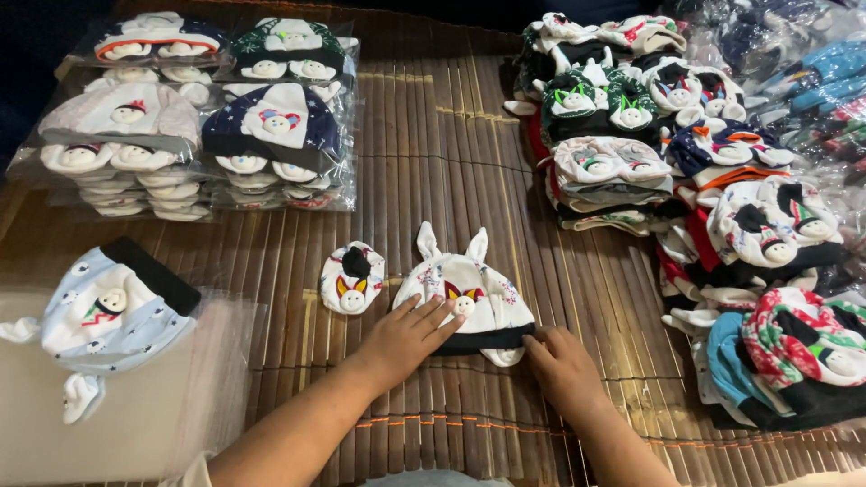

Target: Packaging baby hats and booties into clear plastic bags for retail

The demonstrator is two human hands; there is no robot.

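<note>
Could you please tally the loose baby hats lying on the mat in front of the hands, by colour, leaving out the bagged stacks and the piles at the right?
White hat with black band, both hands on it: 1
Small white hat with black spot: 1
Light blue hat: 1
Total: 3

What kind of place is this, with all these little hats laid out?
Probably a small packing spot for baby hats. Bagged stacks sit on a slatted mat, a loose pile of hats lies to the right, and empty clear bags wait nearby. Both hands, left hand and right hand, flatten a white hat.
</note>
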